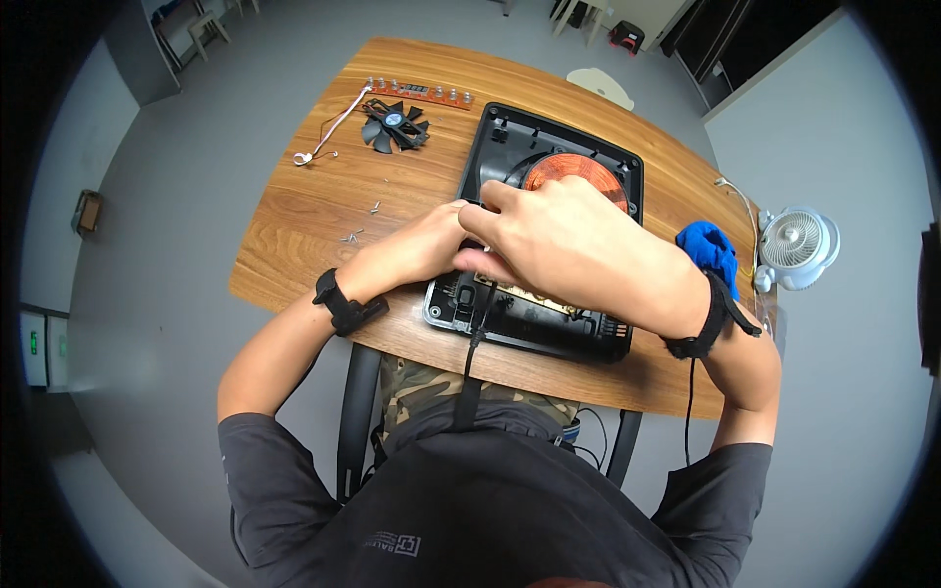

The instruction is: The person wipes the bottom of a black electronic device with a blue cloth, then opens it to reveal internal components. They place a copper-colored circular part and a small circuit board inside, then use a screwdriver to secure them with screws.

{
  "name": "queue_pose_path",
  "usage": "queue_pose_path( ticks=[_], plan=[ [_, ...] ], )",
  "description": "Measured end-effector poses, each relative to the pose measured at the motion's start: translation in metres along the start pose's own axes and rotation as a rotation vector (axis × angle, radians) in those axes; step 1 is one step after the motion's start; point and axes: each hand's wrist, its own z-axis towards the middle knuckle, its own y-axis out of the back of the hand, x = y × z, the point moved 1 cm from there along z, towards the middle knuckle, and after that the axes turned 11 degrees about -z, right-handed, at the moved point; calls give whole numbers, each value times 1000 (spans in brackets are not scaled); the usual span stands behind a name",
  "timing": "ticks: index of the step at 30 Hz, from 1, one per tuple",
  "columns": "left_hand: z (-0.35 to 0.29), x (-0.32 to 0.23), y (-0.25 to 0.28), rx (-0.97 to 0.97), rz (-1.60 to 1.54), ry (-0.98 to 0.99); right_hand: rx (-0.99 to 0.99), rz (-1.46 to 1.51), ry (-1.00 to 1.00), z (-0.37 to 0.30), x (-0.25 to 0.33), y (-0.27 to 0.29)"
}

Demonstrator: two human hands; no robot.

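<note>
Hands (559,230) over black casing (502,147), coil (578,171) inside

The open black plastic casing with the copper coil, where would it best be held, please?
I'd probably pinch the casing's rim at the far right corner, from the right: it looks raised and bare there, while the left hand overlaps the left edge.
</note>
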Motion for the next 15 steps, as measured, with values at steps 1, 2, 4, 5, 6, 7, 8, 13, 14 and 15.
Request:
queue_pose_path(
  ticks=[1, 2, 4, 5, 6, 7, 8, 13, 14, 15],
  plan=[
    [0, 5, -1, 2, 41, -31, -2, 20, 11, -1, 1, 5],
    [1, 14, -2, 4, 81, -62, -3, 41, 22, -2, 1, 11],
    [1, 14, -4, -10, 121, -91, 94, 53, 64, -5, -3, 22],
    [0, 7, -4, -4, 142, -78, 50, 64, 60, -6, -6, 18],
    [0, 1, -3, 2, 163, -66, 6, 74, 56, -7, -9, 11],
    [-2, -2, -3, 2, 185, -51, -39, 83, 58, -7, -10, 6],
    [-1, 3, -3, 11, 183, -97, -2, 81, 26, -4, -10, 5],
    [4, 20, -3, -7, 141, -224, -37, -29, -99, 8, -4, -7],
    [4, 23, -4, -16, 124, -195, 6, -13, -117, 8, -2, -4],
    [4, 28, -5, -25, 107, -165, 48, 4, -133, 8, 0, 3]
  ],
)
